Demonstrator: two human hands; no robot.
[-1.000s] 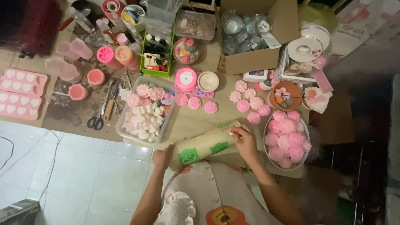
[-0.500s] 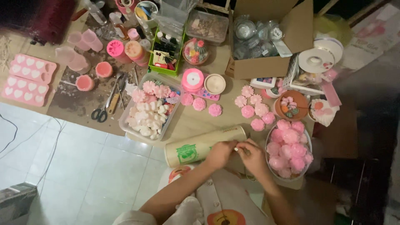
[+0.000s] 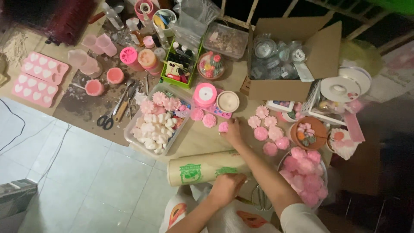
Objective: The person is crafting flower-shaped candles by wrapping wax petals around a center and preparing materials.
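Observation:
My right hand [image 3: 234, 133] reaches forward over the table, and its fingers close on a small pink flower-shaped piece [image 3: 223, 126]. More pink flower pieces [image 3: 271, 131] lie just to its right. My left hand [image 3: 226, 188] is curled over the near right end of a beige roll of wrap with green print [image 3: 196, 169], which lies across the table's front edge.
A clear tub of white and pink pieces [image 3: 129, 136] sits left of my right hand. A bowl of pink flowers [image 3: 281, 163] stands at the right. Behind are a pink ribbon spool [image 3: 205, 95], a cardboard box [image 3: 302, 56], scissors [image 3: 105, 121] and pink heart moulds [image 3: 36, 77].
My right hand left the roll and moved forward onto the pink flower piece. My left hand shifted along the roll from its left part to its right end.

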